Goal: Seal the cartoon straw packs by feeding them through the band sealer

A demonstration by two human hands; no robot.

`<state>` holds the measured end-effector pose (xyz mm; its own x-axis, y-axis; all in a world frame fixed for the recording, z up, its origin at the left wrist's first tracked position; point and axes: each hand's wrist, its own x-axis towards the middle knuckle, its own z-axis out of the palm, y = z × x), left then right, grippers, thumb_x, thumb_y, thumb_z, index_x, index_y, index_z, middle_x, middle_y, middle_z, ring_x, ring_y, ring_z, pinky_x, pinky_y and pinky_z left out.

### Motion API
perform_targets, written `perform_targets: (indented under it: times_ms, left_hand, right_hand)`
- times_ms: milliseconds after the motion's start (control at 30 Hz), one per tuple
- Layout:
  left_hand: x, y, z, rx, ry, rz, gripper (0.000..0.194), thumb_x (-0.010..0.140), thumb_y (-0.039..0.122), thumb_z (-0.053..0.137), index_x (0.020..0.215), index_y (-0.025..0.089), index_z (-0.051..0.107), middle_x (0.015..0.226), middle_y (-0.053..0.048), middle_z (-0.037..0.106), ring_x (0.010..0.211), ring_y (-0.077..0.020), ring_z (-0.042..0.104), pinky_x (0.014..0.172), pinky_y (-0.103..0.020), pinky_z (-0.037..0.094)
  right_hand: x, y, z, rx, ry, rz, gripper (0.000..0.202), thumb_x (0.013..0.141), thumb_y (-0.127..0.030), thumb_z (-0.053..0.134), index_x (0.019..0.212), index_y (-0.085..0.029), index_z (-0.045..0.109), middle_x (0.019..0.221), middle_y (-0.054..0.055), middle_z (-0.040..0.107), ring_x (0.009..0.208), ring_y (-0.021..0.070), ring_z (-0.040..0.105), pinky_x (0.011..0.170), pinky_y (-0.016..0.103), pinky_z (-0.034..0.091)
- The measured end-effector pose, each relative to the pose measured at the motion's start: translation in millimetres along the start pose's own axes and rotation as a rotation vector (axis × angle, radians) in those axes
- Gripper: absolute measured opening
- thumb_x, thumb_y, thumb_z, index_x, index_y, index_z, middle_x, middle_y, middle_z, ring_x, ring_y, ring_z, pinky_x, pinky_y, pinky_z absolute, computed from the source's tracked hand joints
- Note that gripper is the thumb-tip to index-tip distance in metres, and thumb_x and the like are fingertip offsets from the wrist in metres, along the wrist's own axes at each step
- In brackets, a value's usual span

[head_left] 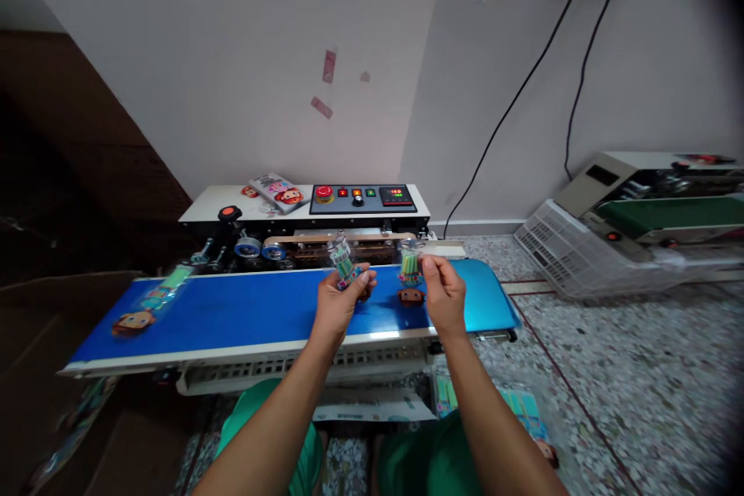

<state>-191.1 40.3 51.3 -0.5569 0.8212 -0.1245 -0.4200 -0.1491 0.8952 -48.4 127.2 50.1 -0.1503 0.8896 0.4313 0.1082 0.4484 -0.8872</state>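
My left hand is closed on a small clear packet with a barcode and pale green contents, held above the blue conveyor belt. To its right, my right hand pinches the side edge of a second packet, which has green sticks inside and a cartoon face at its lower end. The top of that packet is at the band sealer's sealing strip. A third such packet lies at the left end of the belt, slightly blurred.
On the sealer's top are a control panel with a red stop button and a small printed box. More packets lie low at the right, in clear plastic. A white crate and a green-belted machine stand at far right; a black cable hangs behind.
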Motion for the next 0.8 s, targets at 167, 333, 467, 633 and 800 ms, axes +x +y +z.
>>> perform_targets:
  times_ms: [167, 333, 467, 633, 800]
  left_hand:
    - [-3, 2, 1.6, 0.034, -0.055, 0.026, 0.035, 0.073, 0.037, 0.070, 0.095, 0.018, 0.051, 0.082, -0.007, 0.072, 0.068, -0.0187, 0.069, 0.058, -0.028, 0.053]
    - [-3, 2, 1.6, 0.069, -0.096, 0.000, 0.033, 0.076, 0.040, 0.067, 0.095, 0.018, 0.051, 0.087, -0.008, 0.071, 0.072, -0.0201, 0.070, 0.057, -0.028, 0.054]
    - [-3, 1, 1.5, 0.091, -0.111, 0.006, 0.034, 0.074, 0.041, 0.069, 0.094, 0.017, 0.055, 0.093, -0.009, 0.070, 0.072, -0.0197, 0.070, 0.059, -0.028, 0.054]
    - [-6, 2, 1.7, 0.099, -0.130, -0.027, 0.035, 0.070, 0.042, 0.071, 0.090, 0.017, 0.057, 0.091, -0.008, 0.071, 0.071, -0.0193, 0.070, 0.059, -0.027, 0.053]
    - [-7, 1, 0.4, 0.102, -0.146, -0.072, 0.037, 0.068, 0.044, 0.073, 0.089, 0.017, 0.058, 0.093, -0.009, 0.071, 0.074, -0.0216, 0.070, 0.050, -0.024, 0.051]
  right_hand:
    - [9, 11, -9, -0.111, 0.018, 0.085, 0.035, 0.089, -0.046, 0.043, 0.084, -0.017, 0.062, 0.068, -0.001, 0.059, 0.062, 0.0119, 0.050, 0.059, 0.023, 0.039]
    - [21, 40, -28, -0.448, -0.015, 0.111, 0.036, 0.089, -0.043, 0.040, 0.083, -0.017, 0.064, 0.069, 0.002, 0.062, 0.063, 0.0147, 0.051, 0.059, 0.024, 0.034]
    - [32, 59, -39, -0.761, -0.022, 0.182, 0.035, 0.089, -0.035, 0.038, 0.086, -0.015, 0.067, 0.073, 0.009, 0.066, 0.066, 0.0188, 0.055, 0.058, 0.027, 0.030]
    - [43, 62, -32, -0.950, -0.048, 0.291, 0.037, 0.089, -0.031, 0.037, 0.092, -0.012, 0.068, 0.081, 0.015, 0.068, 0.070, 0.0223, 0.059, 0.058, 0.029, 0.028]
    - [45, 54, -11, -0.965, -0.167, 0.269, 0.036, 0.092, -0.030, 0.036, 0.095, -0.012, 0.067, 0.082, 0.015, 0.068, 0.074, 0.0222, 0.061, 0.061, 0.029, 0.033]
